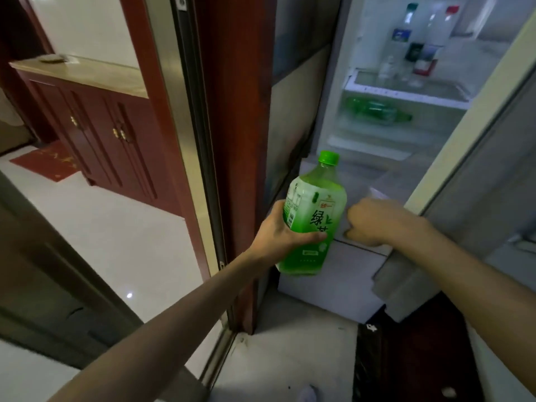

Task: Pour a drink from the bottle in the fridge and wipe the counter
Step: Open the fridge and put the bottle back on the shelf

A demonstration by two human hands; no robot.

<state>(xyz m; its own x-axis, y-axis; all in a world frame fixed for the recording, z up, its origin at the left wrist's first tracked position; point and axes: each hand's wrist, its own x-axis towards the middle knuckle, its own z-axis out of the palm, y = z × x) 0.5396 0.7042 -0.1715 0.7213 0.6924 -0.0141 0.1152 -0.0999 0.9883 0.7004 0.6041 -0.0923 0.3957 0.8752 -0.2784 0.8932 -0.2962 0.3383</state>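
A green plastic bottle [314, 216] with a green cap and a green-and-white label is upright in front of the open fridge [406, 91]. My left hand [282, 232] is wrapped around the bottle's lower half. Just right of the bottle, my right hand [374, 221] is curled with its fingers closed, at the edge of the fridge door [464, 175]; whether it grips the edge cannot be told. Inside the fridge, a second green bottle [377, 111] lies on its side on a lower shelf.
Several clear bottles and small cartons [417, 50] stand on the fridge's upper shelf. A red wooden door frame [232, 140] rises left of the fridge. Beyond it are a red cabinet [101, 132] with a pale top, a red mat [46, 163] and a white tiled floor.
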